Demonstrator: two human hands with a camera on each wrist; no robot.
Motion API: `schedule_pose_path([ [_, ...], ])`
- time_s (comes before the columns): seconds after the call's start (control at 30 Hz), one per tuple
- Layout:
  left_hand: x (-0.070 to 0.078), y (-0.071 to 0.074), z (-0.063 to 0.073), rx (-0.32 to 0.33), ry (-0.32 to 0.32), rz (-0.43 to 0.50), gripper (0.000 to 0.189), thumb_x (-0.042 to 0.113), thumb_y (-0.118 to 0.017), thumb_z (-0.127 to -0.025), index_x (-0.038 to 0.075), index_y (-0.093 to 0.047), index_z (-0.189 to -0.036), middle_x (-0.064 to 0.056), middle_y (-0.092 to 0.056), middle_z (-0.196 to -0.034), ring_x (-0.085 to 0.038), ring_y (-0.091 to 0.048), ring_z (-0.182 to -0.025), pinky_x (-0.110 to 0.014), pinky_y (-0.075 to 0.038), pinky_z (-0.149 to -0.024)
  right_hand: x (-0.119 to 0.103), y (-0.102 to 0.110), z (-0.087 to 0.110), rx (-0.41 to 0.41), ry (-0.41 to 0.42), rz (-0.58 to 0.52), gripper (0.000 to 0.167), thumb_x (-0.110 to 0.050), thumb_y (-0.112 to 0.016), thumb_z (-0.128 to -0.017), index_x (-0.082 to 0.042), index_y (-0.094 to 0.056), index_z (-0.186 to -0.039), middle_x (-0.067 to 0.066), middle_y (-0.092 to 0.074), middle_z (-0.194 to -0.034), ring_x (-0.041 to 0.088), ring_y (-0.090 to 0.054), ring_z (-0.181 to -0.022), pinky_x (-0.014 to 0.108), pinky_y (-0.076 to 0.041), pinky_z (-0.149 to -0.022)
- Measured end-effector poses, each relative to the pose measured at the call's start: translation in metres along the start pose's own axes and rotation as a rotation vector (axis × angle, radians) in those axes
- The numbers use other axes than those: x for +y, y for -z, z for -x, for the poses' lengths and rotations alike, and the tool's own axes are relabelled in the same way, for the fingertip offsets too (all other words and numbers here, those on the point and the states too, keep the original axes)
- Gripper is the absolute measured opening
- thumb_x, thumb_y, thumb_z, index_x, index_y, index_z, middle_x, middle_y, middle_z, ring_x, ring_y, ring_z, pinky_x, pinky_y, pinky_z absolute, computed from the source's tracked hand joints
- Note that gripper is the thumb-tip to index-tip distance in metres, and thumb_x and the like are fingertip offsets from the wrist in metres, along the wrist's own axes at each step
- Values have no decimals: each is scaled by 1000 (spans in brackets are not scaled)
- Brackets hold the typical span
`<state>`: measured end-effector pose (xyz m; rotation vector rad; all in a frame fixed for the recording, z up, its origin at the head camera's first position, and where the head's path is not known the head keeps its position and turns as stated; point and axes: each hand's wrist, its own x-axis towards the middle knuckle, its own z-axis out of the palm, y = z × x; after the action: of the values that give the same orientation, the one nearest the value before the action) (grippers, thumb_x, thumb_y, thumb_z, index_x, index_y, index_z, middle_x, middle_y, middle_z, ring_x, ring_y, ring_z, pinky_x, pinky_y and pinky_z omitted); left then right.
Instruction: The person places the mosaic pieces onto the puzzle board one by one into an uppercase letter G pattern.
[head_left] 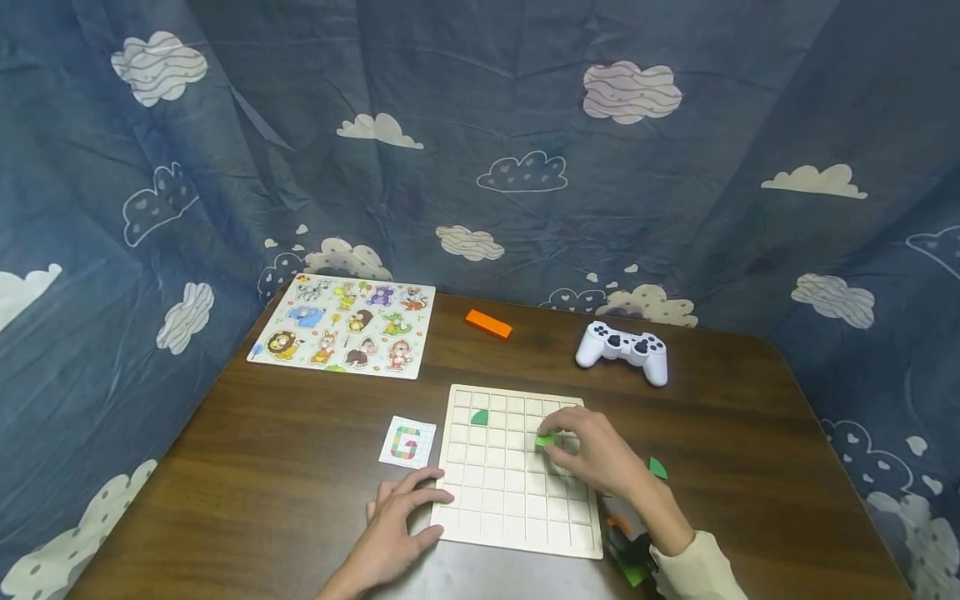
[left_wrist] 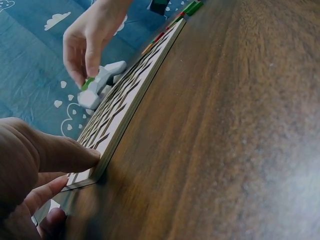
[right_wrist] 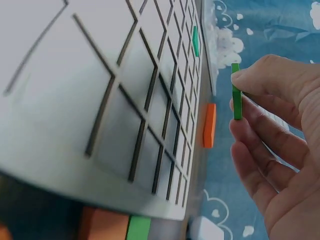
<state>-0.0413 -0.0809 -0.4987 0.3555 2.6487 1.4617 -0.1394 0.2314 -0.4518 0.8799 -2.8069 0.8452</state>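
A pale wooden grid board [head_left: 491,502] lies on the table in the head view. One dark green quarter-circle piece [head_left: 480,417] sits in a cell near its upper left. My right hand [head_left: 600,454] pinches a thin light green tile [right_wrist: 236,92] between thumb and fingers, held above the board's right half. With fingers spread, my left hand [head_left: 393,531] rests its fingertips on the board's lower left edge; its thumb [left_wrist: 82,155] touches the top in the left wrist view. A small card [head_left: 407,442] with a coloured G pattern lies just left of the board.
Another green quarter-circle piece [head_left: 657,467] lies right of the board, and orange and green pieces [head_left: 633,573] lie partly hidden under the right forearm. Farther back are an animal puzzle board [head_left: 341,325], an orange block [head_left: 488,324] and a white game controller [head_left: 622,352].
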Motion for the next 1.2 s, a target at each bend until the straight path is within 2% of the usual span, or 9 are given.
schedule_pose_path([
  [0.13, 0, 0, 0, 0, 4, -1, 36, 8, -78, -79, 29, -72, -108, 6, -55, -143, -17, -36, -108, -50, -20, -87, -1, -4, -12, -11, 44, 2, 16, -8, -79, -82, -13, -74, -96, -3, -75, -97, 14, -69, -91, 38, -54, -84],
  [0.37, 2, 1, 1, -7, 6, 20, 36, 9, -79, -78, 28, -72, -109, 4, -54, -144, -17, -36, -108, -48, -20, -86, -6, -13, -32, -89, 36, -8, 12, -10, -76, -86, -12, -74, -98, -2, -75, -100, 16, -69, -95, 37, -55, -85],
  [0.6, 3, 1, -1, 7, 6, -3, 36, 9, -79, -78, 28, -73, -108, 6, -56, -142, -16, -36, -107, -45, -21, -84, -11, -21, -52, -85, 61, -20, 11, -8, -76, -86, -10, -74, -97, 1, -75, -100, 19, -69, -96, 37, -55, -86],
  [1.03, 1, -1, 0, 10, 0, 0, 37, 9, -78, -77, 26, -73, -109, 5, -56, -142, -16, -36, -105, -46, -21, -84, -8, -33, -60, -119, 30, -2, 12, -6, -75, -86, -8, -75, -98, 4, -75, -102, 21, -69, -98, 40, -54, -88],
  [1.2, 1, -1, 1, 11, 24, -8, 37, 5, -78, -76, 26, -73, -108, 6, -56, -142, -13, -36, -104, -45, -21, -86, -9, -36, -64, -129, 25, 6, 13, -7, -76, -86, -7, -75, -99, 5, -75, -102, 22, -70, -101, 40, -54, -90],
])
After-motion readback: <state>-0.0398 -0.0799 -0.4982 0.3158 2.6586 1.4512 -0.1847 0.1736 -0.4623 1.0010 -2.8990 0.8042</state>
